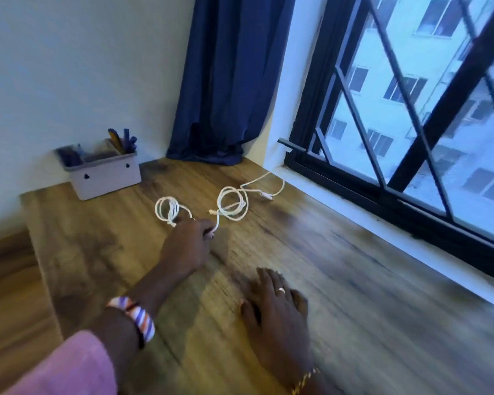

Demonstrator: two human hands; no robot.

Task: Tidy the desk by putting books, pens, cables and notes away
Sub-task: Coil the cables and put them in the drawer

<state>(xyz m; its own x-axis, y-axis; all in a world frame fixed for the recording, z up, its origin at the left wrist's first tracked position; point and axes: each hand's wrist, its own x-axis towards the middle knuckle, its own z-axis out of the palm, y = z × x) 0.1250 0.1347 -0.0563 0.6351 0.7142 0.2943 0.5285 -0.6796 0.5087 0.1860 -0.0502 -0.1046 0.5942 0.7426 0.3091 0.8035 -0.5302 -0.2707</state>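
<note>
Both hands are out over the wooden counter (340, 295). The left hand (187, 246) reaches far forward, and its fingers are curled around the near end of a white cable (231, 202), pinching it where the cord comes down to the wood. The picture is a bit blurry there, so it looks like a pinch between thumb and fingers, but the exact fingers are hard to tell. The right hand (277, 309) lies flat on the counter, closer to the person, with its fingers straight and spread. It holds nothing and has a ring (280, 290) on one finger.

From the left hand the white cable runs away from the person into a round loop, then trails off to the right toward the window (411, 124), where its far plug lies on the wood. A second small white coil (169, 209) sits just left of the first loop, right beside the left hand's knuckles. The right hand is well apart from both coils.

At the back left of the counter, against the wall, stands a grey box (106, 178) with pens (123, 141) sticking up out of it. A dark blue curtain (228, 81) hangs in the corner behind. The left wrist wears a striped band (137, 315), above a pink sleeve (69, 369).
</note>
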